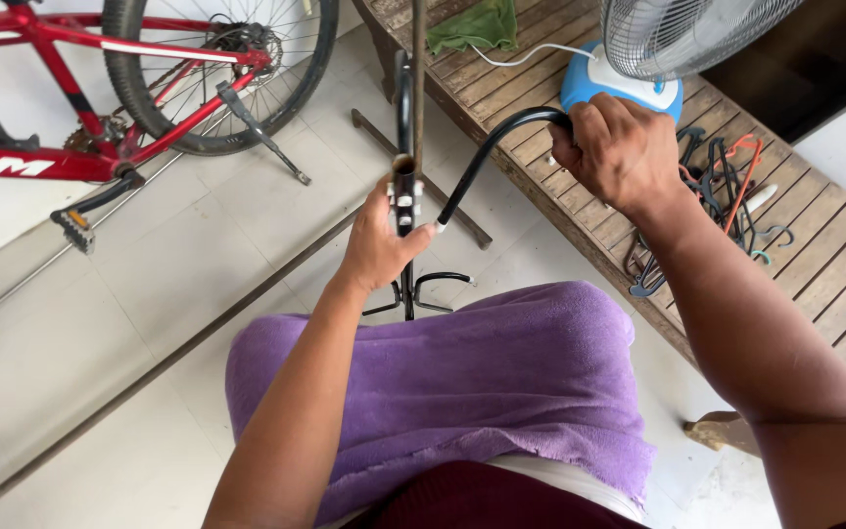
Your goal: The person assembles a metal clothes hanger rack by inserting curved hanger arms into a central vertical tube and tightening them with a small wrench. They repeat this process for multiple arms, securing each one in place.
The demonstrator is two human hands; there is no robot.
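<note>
Left hand (379, 245) is wrapped closed around the top of an upright black pump barrel (403, 201), thumb side toward the wearer, just below the open metal collar; the pump's small wire feet (440, 279) sit on the pale tile floor (149, 294) beyond a purple towel (462, 382) draped over the lap. Right hand (619, 152) is clenched on the curved black handle bar (496, 142), which arcs down from the fist to a white-tipped end lying close beside the left thumb. Bar and barrel look near but not joined; whether the tip actually touches the collar cannot be told. Judgement: the step in hand seems to be bringing that bar end to the barrel top. To do it well, keep the left grip low and firm so the barrel stands plumb on its feet and does not rock, and steer the bar with the right wrist rather than the whole arm, approaching along the barrel's axis, not across it. Keep the left thumb clear of the collar mouth: it is the likeliest pinch point. A thin rod (417, 78) rises just behind the barrel; mind it does not foul the bar. Surroundings: slatted wooden counter (834, 245) to the right carrying a blue-based fan (629, 78), a green cloth (477, 24) and a tangle of hangers (727, 186); red bicycle (100, 98) parked well apart, upper left.
</note>
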